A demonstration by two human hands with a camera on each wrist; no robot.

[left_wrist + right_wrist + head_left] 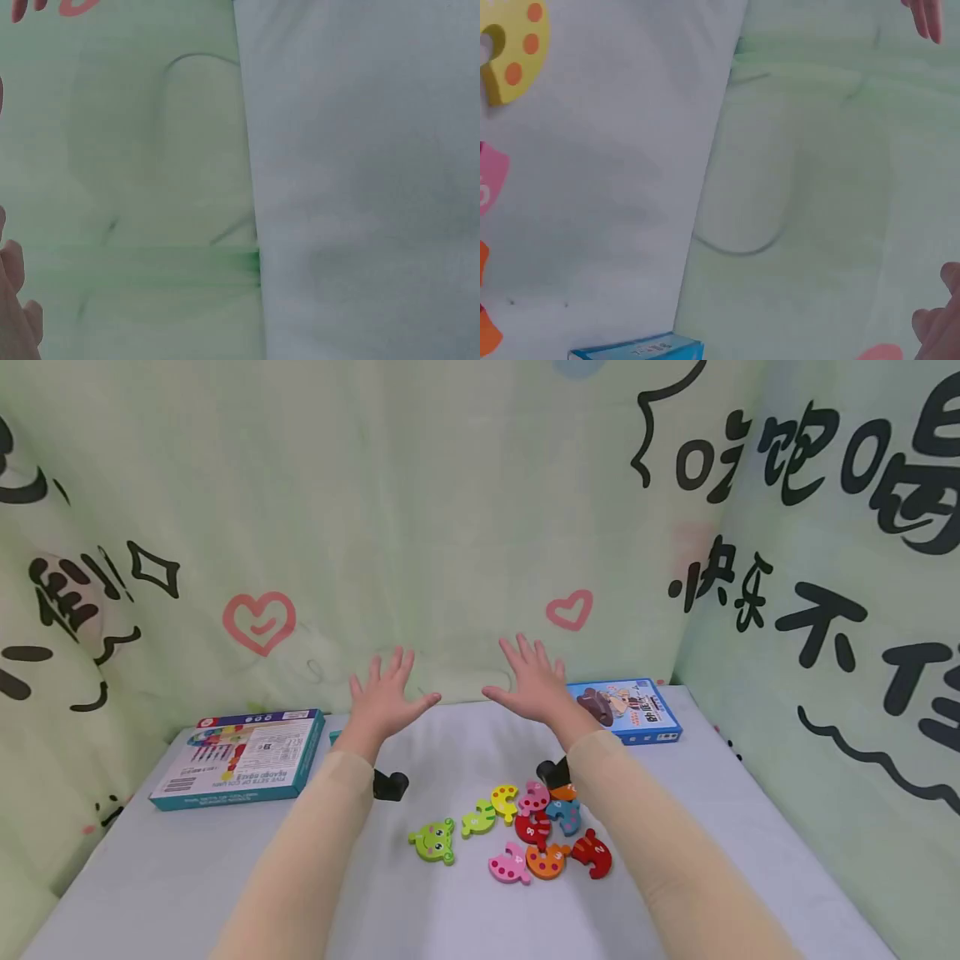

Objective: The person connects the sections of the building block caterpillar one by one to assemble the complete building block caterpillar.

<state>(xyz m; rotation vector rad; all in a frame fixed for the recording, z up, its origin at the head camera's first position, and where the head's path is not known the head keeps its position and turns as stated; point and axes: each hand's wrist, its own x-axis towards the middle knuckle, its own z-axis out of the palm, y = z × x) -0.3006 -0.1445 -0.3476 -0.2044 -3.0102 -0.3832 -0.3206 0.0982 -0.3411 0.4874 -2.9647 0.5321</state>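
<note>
My left hand (384, 697) is raised with fingers spread, holding nothing. Level with it, my right hand (534, 681) is also spread and empty, its wrist in front of the blue box (645, 714). Several flat painted toy pieces lie below on the table: a green smiling animal head (432, 843), curved numbered pieces in light green (478, 819), yellow (504, 803), blue (565, 817), red (592, 854), orange (546, 862) and pink (510, 865). One orange piece is partly hidden by the right wrist. In the right wrist view, the yellow piece (526, 64) shows orange dots.
A flat white and teal box (240, 760) lies at the table's back left; the blue box lies at the back right. Behind the white tabletop (172, 868) hangs a pale green curtain (442, 527) with hearts and black lettering. Dark wrist mounts show beside both wrists.
</note>
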